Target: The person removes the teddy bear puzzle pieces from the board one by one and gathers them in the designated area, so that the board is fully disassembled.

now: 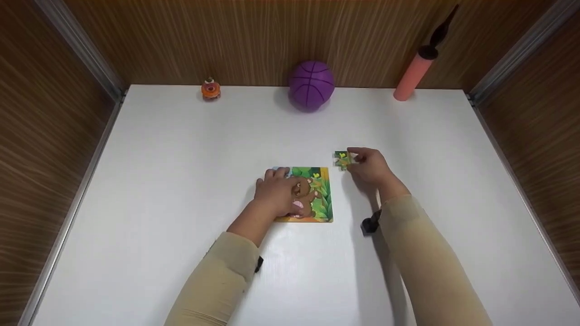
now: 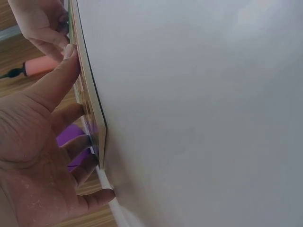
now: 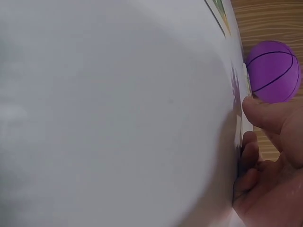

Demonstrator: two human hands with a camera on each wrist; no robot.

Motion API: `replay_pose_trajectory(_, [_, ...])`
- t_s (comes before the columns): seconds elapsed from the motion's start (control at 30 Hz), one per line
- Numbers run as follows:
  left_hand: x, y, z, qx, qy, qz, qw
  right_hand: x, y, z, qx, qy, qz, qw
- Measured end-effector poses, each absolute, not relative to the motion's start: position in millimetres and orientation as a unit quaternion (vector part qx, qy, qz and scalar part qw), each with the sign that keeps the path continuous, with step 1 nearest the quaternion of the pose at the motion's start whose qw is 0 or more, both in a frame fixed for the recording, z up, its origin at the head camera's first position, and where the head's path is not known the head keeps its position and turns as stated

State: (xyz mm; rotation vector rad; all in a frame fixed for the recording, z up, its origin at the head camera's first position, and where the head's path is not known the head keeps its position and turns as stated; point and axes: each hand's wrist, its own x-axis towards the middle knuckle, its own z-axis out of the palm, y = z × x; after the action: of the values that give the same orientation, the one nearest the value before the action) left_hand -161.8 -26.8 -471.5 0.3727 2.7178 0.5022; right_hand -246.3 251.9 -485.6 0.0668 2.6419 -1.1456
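Clock reference: twelve o'clock is the far edge of the desk (image 1: 181,145), as I stand behind the person.
Puzzle board (image 1: 317,199): square, lying flat near the middle of the desk; printed with a brown bear among green leaves.
Left hand (image 1: 276,192): rests across the nine o'clock half of the board; fingers relaxed and loosely spread, thumb touching the printed face.
Puzzle piece (image 1: 343,160): just beside the board, off its corner between one and two o'clock; green and yellow, with tabs; I cannot tell whether it touches the desk.
Right hand (image 1: 372,168): at three o'clock from the piece; thumb and forefinger pinch its near side.
Purple ball (image 1: 311,85): twelve o'clock from the board, close to the far edge.
Orange figurine (image 1: 211,90): between ten and eleven o'clock, near the same edge.
Coral tube (image 1: 412,77): between one and two o'clock, at that edge; black, tapered end uppermost.
Sleeves (image 1: 217,276): beige, on both forearms.
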Motion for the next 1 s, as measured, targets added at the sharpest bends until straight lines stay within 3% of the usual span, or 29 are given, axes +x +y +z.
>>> replay_pose_trajectory(1.0, [-162.5, -26.4, -470.5, 0.127, 0.959, 0.171, 0.185, -249.3, 246.1, -481.9, 0.059, 0.91, -0.38, 0.157])
